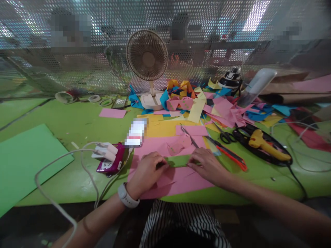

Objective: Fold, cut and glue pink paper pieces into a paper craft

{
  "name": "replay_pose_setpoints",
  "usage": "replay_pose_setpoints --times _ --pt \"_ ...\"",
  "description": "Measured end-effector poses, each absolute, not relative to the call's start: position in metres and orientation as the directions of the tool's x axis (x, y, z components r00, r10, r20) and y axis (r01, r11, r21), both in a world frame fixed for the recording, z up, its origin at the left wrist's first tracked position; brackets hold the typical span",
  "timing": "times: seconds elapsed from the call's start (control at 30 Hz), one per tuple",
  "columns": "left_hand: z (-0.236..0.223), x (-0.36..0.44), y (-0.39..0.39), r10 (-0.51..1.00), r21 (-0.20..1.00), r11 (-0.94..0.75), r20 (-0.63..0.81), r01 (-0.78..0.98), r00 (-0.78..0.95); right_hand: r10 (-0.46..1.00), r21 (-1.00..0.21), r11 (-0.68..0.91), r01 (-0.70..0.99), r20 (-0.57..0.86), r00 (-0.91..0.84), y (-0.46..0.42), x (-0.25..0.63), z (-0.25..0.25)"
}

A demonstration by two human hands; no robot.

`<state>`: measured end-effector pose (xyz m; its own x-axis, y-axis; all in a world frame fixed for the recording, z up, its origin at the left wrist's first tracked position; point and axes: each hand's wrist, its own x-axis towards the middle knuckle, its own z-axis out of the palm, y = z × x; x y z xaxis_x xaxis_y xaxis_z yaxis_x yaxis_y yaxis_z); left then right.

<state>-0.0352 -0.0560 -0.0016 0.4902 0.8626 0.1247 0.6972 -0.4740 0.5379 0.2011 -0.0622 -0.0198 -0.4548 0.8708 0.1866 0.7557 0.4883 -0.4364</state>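
Note:
A narrow green paper strip (178, 161) lies across pink paper sheets (184, 181) in front of me. My left hand (150, 170), with a watch on its wrist, has its fingers closed at the strip's left end. At the right end, my right hand (208, 163) pinches the strip between thumb and fingers. Just beyond the strip sits a folded pink paper piece (178, 146) with small green marks. A slim metal tool (189, 135), its lower end hidden by my right hand, points away from me. An orange-and-black utility knife (232, 157) lies right of that hand.
Black-handled scissors (227, 137) and a yellow glue gun (267, 146) on a black tray are to the right. Leftward lie a phone (136, 132), a purple power adapter (111, 163) with cables and a green sheet (33, 162). A fan (148, 58) and coloured paper scraps stand behind.

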Motion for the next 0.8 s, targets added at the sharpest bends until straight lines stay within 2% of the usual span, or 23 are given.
replay_pose_setpoints --times 0.47,0.8 --pt "-0.001 -0.081 -0.065 0.928 0.512 -0.358 0.104 0.780 0.358 0.889 -0.483 0.452 0.750 0.177 -0.422 -0.059 0.203 -0.026" --pt "-0.010 -0.086 -0.083 0.914 0.187 -0.339 0.298 0.922 0.276 0.887 -0.473 0.458 0.752 0.189 -0.421 -0.058 0.205 -0.027"
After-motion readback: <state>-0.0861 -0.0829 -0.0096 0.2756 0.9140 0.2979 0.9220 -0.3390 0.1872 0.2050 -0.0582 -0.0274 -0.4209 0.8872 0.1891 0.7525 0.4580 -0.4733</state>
